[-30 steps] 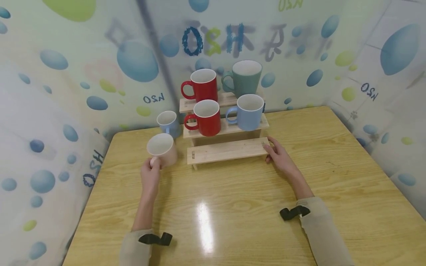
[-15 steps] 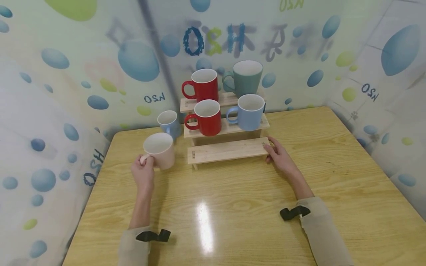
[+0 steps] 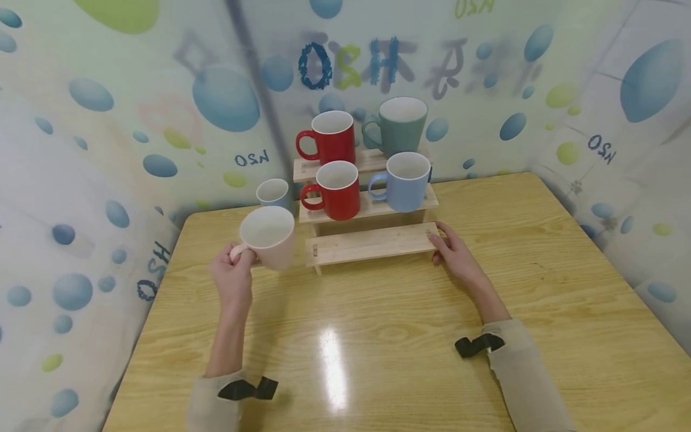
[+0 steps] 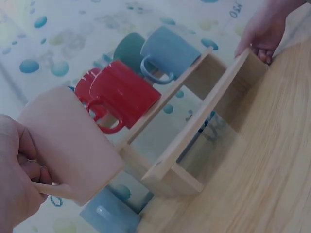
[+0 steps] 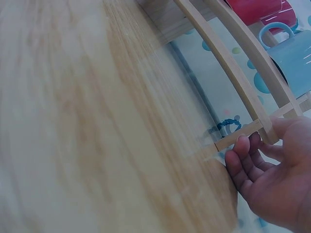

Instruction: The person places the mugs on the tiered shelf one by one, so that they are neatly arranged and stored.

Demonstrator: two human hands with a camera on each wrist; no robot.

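Note:
My left hand [image 3: 233,275] grips the handle of a pale pink mug [image 3: 274,240], raised above the table just left of the bottom shelf. In the left wrist view the pink mug [image 4: 70,141] is tilted. My right hand [image 3: 454,253] pinches the right end of the bottom board of a three-tier wooden rack [image 3: 372,243], thumb on top and fingers below. That board bears nothing. On the middle tier stand a red mug [image 3: 341,195] and a light blue mug [image 3: 407,186]. The top tier carries another red mug [image 3: 336,141] and a teal mug [image 3: 403,129].
A smaller blue cup [image 3: 274,193] stands on the wooden table [image 3: 399,342] left of the rack, partly hidden behind the pink mug. Close behind the rack rises a patterned wall [image 3: 189,138], with side walls at left and right.
My left hand first drew the pink mug slightly left, then raised it and brought it right toward the bottom shelf, covering more of the blue cup. My right hand stayed on the rack.

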